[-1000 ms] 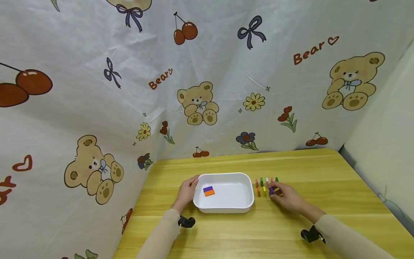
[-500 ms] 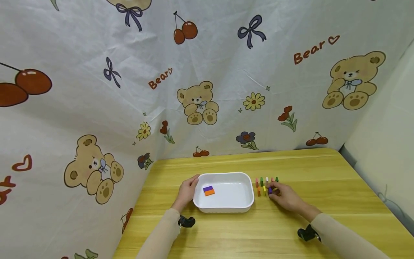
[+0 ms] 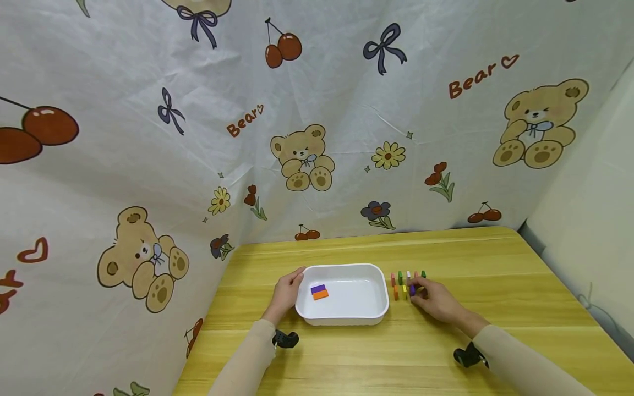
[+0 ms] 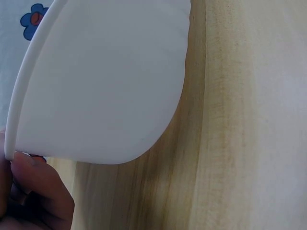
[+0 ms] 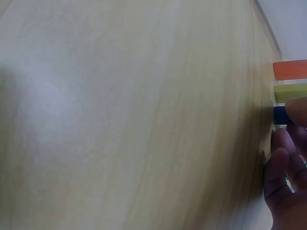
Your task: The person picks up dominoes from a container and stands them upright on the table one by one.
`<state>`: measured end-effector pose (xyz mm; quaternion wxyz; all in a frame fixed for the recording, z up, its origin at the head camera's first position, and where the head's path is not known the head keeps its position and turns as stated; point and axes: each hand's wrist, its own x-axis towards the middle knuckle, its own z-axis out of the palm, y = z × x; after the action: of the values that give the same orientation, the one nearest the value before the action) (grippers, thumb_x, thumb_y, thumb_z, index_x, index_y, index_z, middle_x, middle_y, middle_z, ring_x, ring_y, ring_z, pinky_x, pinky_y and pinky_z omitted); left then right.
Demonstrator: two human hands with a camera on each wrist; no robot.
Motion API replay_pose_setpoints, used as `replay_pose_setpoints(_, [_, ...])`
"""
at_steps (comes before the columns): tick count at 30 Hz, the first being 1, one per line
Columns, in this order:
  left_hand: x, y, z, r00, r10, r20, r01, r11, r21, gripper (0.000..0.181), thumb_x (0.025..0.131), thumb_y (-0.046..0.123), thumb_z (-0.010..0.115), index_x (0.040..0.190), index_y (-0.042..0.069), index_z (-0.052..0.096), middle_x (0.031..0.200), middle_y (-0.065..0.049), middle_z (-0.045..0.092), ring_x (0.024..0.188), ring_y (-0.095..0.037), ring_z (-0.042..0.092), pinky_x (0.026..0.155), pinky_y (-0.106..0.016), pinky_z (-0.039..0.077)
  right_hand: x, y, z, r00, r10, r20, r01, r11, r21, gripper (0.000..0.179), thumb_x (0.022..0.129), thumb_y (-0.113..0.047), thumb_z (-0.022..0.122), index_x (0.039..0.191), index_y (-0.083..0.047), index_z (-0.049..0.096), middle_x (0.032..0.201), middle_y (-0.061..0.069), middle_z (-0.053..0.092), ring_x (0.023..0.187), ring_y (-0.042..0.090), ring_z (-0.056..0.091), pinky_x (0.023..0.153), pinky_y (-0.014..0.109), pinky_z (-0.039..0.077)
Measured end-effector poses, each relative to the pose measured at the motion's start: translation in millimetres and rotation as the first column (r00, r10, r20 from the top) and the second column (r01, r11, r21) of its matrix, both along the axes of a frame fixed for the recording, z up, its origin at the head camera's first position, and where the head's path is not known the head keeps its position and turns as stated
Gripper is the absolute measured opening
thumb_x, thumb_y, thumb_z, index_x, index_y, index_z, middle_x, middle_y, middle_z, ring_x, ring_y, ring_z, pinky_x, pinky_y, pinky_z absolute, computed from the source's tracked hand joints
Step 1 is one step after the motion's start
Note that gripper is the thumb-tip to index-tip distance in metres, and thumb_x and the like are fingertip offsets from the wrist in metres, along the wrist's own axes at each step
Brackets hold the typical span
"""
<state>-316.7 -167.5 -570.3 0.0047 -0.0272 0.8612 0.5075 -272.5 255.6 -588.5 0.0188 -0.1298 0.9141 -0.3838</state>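
My left hand (image 3: 284, 297) grips the left rim of a white plastic tray (image 3: 342, 322); in the left wrist view the thumb (image 4: 41, 179) presses under the rim. Inside the tray lie a purple domino (image 3: 318, 289) and an orange domino (image 3: 321, 295), side by side. To the tray's right, my right hand (image 3: 438, 302) pinches an upright purple domino (image 5: 279, 115) between thumb and fingers. It stands beside a yellow domino (image 3: 404, 292), with an orange domino (image 3: 395, 293) left of that. The right fingers partly hide the row behind.
A back row of upright dominoes holds a pink domino (image 3: 393, 279), a green domino (image 3: 400, 278), a white domino (image 3: 408, 276) and more to the right. The wooden table (image 3: 356, 363) meets a bear-printed cloth (image 3: 342, 209) behind. Black wrist cameras sit on both forearms.
My right hand has shifted slightly left, bringing the purple domino closer to the yellow one. The left hand and the tray have stayed put.
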Motion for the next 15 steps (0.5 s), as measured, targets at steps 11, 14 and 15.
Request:
replay_pose_setpoints(11, [2.0, -0.8, -1.4, 1.000, -0.011, -0.002, 0.011, 1.000, 0.016, 0.039, 0.110, 0.030, 0.051, 0.146, 0.018, 0.061, 0.154, -0.006, 0.055, 0.147, -0.032, 0.045, 0.120, -0.051, 0.042, 5.3, -1, 3.1, 0.984, -0.053, -0.172, 0.053, 0.999, -0.004, 0.047, 0.089, -0.009, 0.080, 0.130, 0.000, 0.060, 0.110, 0.011, 0.064, 0.077, 0.011, 0.050, 0.062, 0.021, 0.045])
replay_pose_setpoints(14, [1.8, -0.2, -0.6, 1.000, -0.002, -0.009, 0.002, 1.000, 0.007, 0.038, 0.110, 0.029, 0.051, 0.145, 0.019, 0.062, 0.154, -0.006, 0.056, 0.147, -0.032, 0.046, 0.120, -0.051, 0.042, 5.9, -4, 8.3, 0.970, -0.061, -0.234, 0.062, 0.998, -0.005, 0.046, 0.089, -0.010, 0.081, 0.129, 0.000, 0.061, 0.106, 0.010, 0.063, 0.078, 0.012, 0.049, 0.062, 0.021, 0.045])
replay_pose_setpoints(15, [1.7, 0.0, -0.2, 1.000, 0.002, -0.010, -0.002, 1.000, 0.002, 0.037, 0.110, 0.028, 0.051, 0.144, 0.019, 0.062, 0.153, -0.007, 0.056, 0.147, -0.032, 0.047, 0.119, -0.051, 0.043, 6.2, -7, 10.7, 0.965, -0.062, -0.256, 0.062, 0.998, -0.008, 0.045, 0.088, -0.010, 0.082, 0.128, 0.000, 0.061, 0.105, 0.011, 0.063, 0.078, 0.013, 0.050, 0.063, 0.021, 0.044])
